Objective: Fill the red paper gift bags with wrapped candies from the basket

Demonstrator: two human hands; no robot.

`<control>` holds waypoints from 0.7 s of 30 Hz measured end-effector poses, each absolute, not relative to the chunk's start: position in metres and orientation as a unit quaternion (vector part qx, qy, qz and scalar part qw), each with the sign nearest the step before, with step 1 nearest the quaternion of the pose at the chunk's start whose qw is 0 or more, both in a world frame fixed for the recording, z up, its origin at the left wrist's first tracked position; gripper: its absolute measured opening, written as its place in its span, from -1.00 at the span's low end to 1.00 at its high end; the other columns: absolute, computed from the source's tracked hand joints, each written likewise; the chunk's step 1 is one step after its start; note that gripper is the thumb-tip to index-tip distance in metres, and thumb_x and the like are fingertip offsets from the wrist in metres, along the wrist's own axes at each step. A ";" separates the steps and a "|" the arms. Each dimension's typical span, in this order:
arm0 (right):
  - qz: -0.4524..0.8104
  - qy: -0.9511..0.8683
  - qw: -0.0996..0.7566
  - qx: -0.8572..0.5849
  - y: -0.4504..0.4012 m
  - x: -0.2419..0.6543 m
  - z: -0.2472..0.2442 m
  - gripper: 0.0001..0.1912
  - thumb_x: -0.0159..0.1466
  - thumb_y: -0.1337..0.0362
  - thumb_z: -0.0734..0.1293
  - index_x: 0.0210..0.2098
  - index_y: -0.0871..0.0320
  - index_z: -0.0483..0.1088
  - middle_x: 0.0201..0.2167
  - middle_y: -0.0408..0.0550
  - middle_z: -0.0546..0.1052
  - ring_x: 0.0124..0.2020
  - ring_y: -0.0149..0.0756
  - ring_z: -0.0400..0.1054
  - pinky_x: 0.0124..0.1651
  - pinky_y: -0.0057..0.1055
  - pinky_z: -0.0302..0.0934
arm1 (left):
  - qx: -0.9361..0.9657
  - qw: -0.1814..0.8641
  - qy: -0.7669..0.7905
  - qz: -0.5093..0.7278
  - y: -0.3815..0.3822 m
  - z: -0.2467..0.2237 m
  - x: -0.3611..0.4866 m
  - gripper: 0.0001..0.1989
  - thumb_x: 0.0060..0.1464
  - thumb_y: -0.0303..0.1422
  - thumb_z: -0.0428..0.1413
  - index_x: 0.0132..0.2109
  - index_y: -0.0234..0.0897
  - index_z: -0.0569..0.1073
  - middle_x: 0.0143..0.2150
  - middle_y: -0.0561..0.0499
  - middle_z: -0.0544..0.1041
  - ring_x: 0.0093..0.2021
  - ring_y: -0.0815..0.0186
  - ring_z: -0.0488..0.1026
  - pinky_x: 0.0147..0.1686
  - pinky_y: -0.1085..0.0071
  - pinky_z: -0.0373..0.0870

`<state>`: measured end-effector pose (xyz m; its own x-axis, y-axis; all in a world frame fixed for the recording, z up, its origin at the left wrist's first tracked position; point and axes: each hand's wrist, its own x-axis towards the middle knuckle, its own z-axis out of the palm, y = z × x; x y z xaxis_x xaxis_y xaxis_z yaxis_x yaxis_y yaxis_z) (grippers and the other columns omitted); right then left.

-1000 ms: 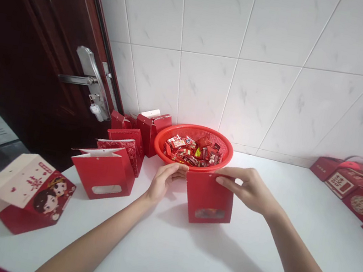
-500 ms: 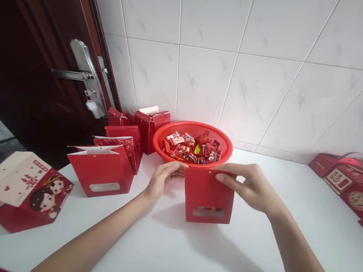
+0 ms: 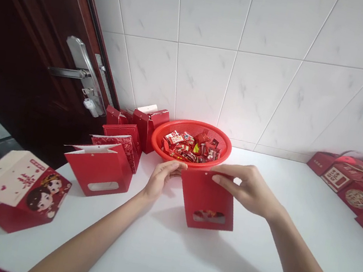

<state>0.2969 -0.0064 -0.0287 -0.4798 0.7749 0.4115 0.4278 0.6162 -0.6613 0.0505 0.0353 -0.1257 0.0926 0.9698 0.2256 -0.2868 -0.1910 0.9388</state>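
A red paper box (image 3: 207, 200) with a small window near its base stands at mid-table, tilted slightly. Red wrapped pieces show through the window. My right hand (image 3: 246, 186) pinches its top edge between thumb and fingers. At the upper left corner of the box, my left hand (image 3: 162, 177) has its fingers pressed together at the edge; part of them is behind the box. Just behind both hands sits a red plastic basket (image 3: 226, 149) holding several wrapped candies (image 3: 193, 147).
Several red boxes (image 3: 102, 169) stand in a row at the left, with a printed open-topped box (image 3: 29, 194) at the front left. More decorated boxes (image 3: 359, 198) line the right back. A tiled wall (image 3: 264, 75) rises behind.
The bottom of the held box has swung slightly toward me and to the right, and red contents now show more clearly in its window. The view has shifted slightly.
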 end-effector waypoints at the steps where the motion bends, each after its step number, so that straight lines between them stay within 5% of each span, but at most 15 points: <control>1: 0.245 -0.818 0.367 -0.368 -0.005 0.295 -0.030 -0.72 0.40 0.11 0.30 -0.12 0.06 0.62 -0.21 -0.05 0.68 -0.28 -0.19 0.55 -0.29 -0.35 0.43 | 0.508 0.539 0.335 0.582 0.035 -0.126 0.051 -0.72 0.02 -0.15 0.25 -0.30 -0.30 0.67 -0.25 -0.12 0.69 -0.23 0.14 0.59 -0.12 0.26 0.47; 17: 0.228 -0.807 0.366 -0.403 0.007 0.322 -0.022 -0.62 0.35 -0.06 0.34 -0.20 0.11 0.62 -0.24 0.00 0.67 -0.26 -0.15 0.53 -0.24 -0.30 0.42 | 0.545 0.581 0.362 0.483 0.033 -0.152 0.063 -0.61 0.03 -0.02 0.26 -0.28 -0.30 0.65 -0.27 -0.13 0.68 -0.21 0.14 0.58 -0.11 0.29 0.41; 21: 0.215 -0.763 0.420 -0.442 0.011 0.360 -0.012 -0.61 0.24 -0.12 0.44 -0.29 0.08 0.63 -0.33 0.03 0.66 -0.30 -0.14 0.53 -0.29 -0.29 0.42 | 0.542 0.596 0.389 0.446 0.030 -0.172 0.069 -0.63 0.00 -0.04 0.30 -0.28 -0.29 0.64 -0.32 -0.10 0.65 -0.22 0.17 0.56 -0.08 0.28 0.39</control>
